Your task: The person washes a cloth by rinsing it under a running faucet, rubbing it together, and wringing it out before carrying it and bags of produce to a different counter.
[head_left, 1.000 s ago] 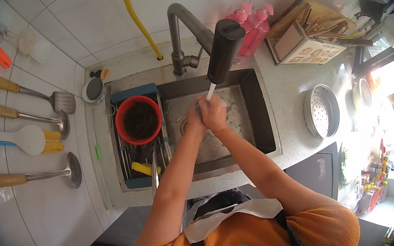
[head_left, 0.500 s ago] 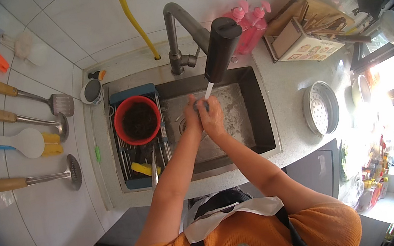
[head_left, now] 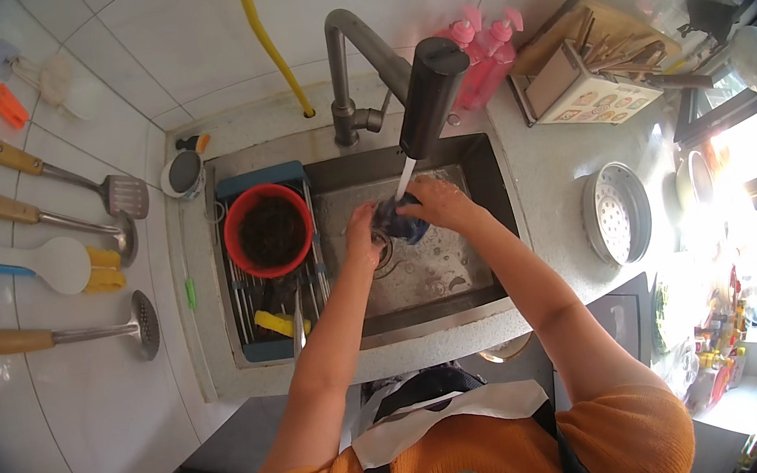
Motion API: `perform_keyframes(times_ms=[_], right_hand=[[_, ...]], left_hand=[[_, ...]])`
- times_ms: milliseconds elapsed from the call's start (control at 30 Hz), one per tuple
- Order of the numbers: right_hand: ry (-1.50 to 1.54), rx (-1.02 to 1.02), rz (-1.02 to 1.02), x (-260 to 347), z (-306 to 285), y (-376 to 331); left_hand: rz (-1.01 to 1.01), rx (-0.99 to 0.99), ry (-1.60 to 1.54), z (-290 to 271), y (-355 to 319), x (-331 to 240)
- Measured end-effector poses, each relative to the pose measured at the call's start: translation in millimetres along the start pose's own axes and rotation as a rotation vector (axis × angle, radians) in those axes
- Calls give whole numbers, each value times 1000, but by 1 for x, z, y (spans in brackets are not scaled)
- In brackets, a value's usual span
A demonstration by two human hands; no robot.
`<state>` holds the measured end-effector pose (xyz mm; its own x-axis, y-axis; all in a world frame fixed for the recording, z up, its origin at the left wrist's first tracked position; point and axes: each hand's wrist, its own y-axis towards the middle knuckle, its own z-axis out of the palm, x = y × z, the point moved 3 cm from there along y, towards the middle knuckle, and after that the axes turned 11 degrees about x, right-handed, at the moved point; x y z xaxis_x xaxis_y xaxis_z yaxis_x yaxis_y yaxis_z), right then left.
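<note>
Over the steel sink (head_left: 483, 222), my left hand (head_left: 362, 236) and my right hand (head_left: 433, 204) hold a small dark blue cloth-like thing (head_left: 401, 223) between them. Water runs onto it from the dark head of the grey tap (head_left: 429, 99). My right hand covers its right side, and my left hand grips its left edge. The drain lies just below the hands.
A red bowl (head_left: 269, 230) sits in a dish rack (head_left: 252, 303) on the sink's left, with a yellow item under it. Spatulas and ladles (head_left: 51, 176) hang on the tiled wall at left. Pink bottles (head_left: 485, 62), a utensil box and a steamer tray (head_left: 617, 213) stand on the right counter.
Both hands have parted a little, so the dark blue thing now shows between them under the water. The arms stay over the sink.
</note>
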<state>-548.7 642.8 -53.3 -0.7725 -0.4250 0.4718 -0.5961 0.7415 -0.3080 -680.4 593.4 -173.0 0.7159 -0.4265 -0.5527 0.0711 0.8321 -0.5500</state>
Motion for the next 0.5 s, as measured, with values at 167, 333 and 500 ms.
perform_keyframes(times_ms=[167, 333, 500], right_hand=[[-203, -56, -248, 29, -12, -12], [19, -221, -498, 53, -15, -30], [139, -412, -170, 36, -15, -31]], left_hand=[[-371, 163, -336, 38, -20, -14], [-262, 474, -387, 27, 4, -18], [-75, 346, -234, 52, 2, -25]])
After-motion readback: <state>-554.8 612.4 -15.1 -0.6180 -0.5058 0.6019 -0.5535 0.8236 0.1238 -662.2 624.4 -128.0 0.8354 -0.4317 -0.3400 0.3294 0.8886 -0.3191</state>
